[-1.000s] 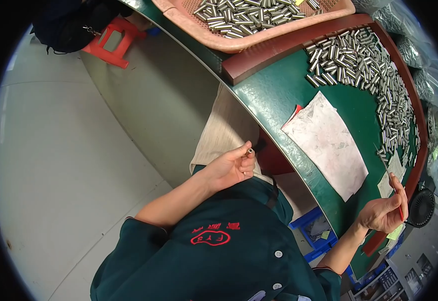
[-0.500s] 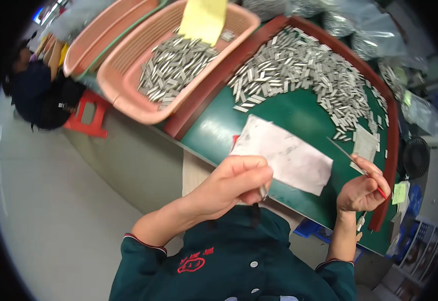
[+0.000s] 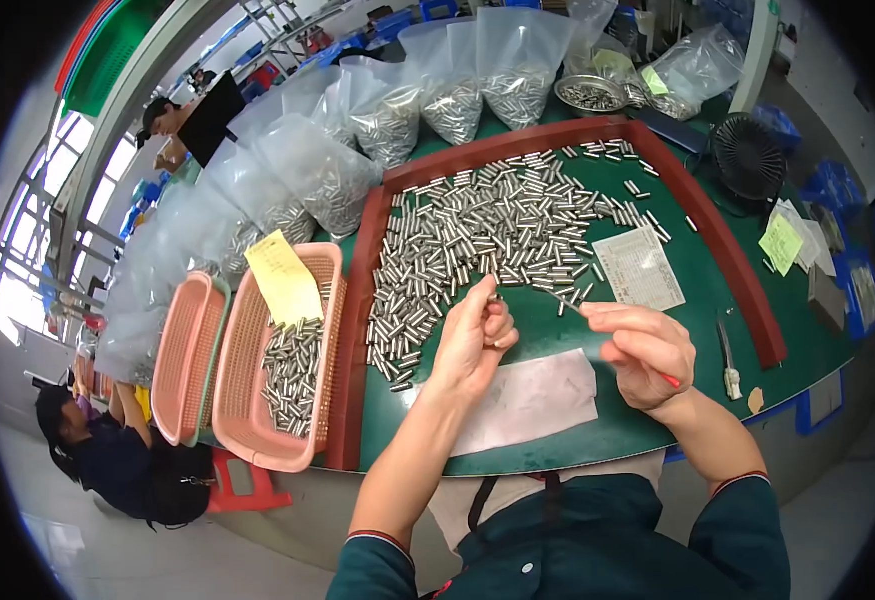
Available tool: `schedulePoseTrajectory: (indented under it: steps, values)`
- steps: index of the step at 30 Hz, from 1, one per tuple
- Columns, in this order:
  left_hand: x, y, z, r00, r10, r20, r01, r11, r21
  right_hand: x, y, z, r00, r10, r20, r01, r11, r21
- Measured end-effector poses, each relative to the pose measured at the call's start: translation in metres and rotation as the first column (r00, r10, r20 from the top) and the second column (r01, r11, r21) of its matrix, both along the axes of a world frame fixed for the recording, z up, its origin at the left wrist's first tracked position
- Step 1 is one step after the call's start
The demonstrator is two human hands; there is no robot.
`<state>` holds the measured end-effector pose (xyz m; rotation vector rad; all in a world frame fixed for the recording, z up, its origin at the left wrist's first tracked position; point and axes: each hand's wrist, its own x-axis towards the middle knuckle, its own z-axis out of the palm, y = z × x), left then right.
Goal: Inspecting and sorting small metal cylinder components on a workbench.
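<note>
My left hand (image 3: 477,335) is raised over the green mat (image 3: 557,330), fingers pinched on a small metal pin whose tip shows at the fingertips. My right hand (image 3: 642,350) sits to its right, closed on a thin metal-tipped tool (image 3: 565,298) with a red end that pokes out under the palm. The tool's tip points toward the left hand. Behind both hands lies a heap of several shiny metal pins (image 3: 477,240) inside the red-framed work area. A white cloth (image 3: 537,400) lies under my hands.
A pink basket (image 3: 257,400) with pins and a yellow slip stands at left, a second pink basket (image 3: 182,360) beside it. Clear bags of pins (image 3: 397,110) line the back. A printed sheet (image 3: 639,268), a fan (image 3: 747,155) and a person seated low left (image 3: 107,460) are nearby.
The view has swung up from my lap to the table. Both hands have come together over the mat, the left one rising toward the tool's tip.
</note>
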<state>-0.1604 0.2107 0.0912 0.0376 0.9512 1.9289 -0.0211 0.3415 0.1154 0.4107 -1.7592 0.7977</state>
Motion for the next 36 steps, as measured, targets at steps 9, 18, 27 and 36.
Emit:
schedulePoseTrajectory:
  steps: [9, 18, 27, 36]
  values:
    - [0.004, -0.004, -0.003, 0.999, -0.036, -0.001, 0.036, 0.999, 0.016, -0.004, -0.011, 0.002, 0.989, 0.121, 0.090, -0.124, 0.992, 0.035]
    - [0.006, -0.005, -0.003, 0.999, -0.036, 0.011, 0.036, 0.999, 0.013, -0.006, -0.011, 0.001, 0.989, 0.125, 0.079, -0.129, 0.990, 0.051]
    - [0.008, -0.004, -0.005, 0.998, 0.002, -0.056, -0.004, 1.000, -0.026, -0.008, -0.012, -0.001, 0.991, 0.090, 0.096, -0.096, 0.994, 0.054]
    - [0.010, -0.003, -0.003, 0.991, 0.061, -0.118, -0.071, 0.995, -0.075, -0.009, -0.012, -0.003, 0.994, 0.057, 0.092, -0.062, 0.997, 0.049]
